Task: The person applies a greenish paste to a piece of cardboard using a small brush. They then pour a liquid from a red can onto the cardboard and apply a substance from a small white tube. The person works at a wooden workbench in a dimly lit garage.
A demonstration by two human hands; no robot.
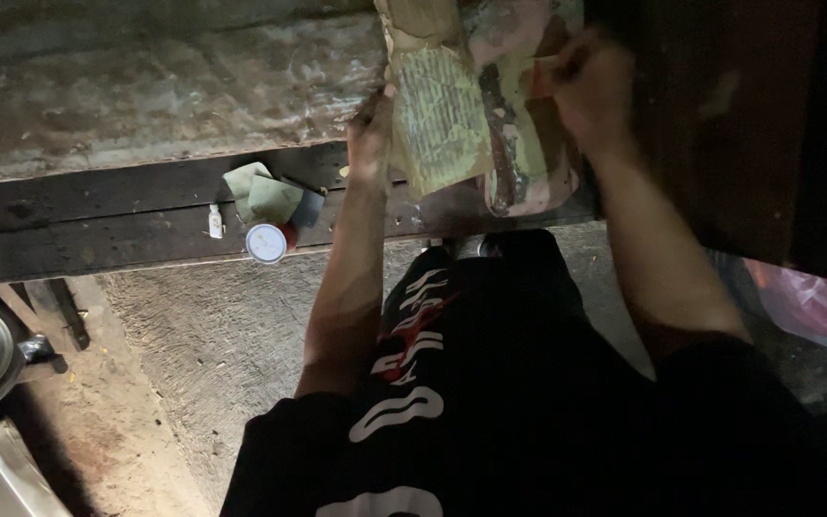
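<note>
My left hand (370, 134) grips the left edge of a worn, paint-patched panel (447, 115) at 12 o'clock; my right hand (591, 86) is closed on its upper right edge, the two hands well apart. The panel leans on the dark wooden ledge (98, 220). At 10 o'clock on the ledge: folded sandpaper (262, 194), a round white-lidded tin (267, 242), contents hidden, a small white tube (214, 222). Dark wall (758, 144) crowds 2 o'clock; open concrete floor (222, 335) at 8

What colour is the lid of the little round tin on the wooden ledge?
White, the round tin, seen in the head view.
</note>
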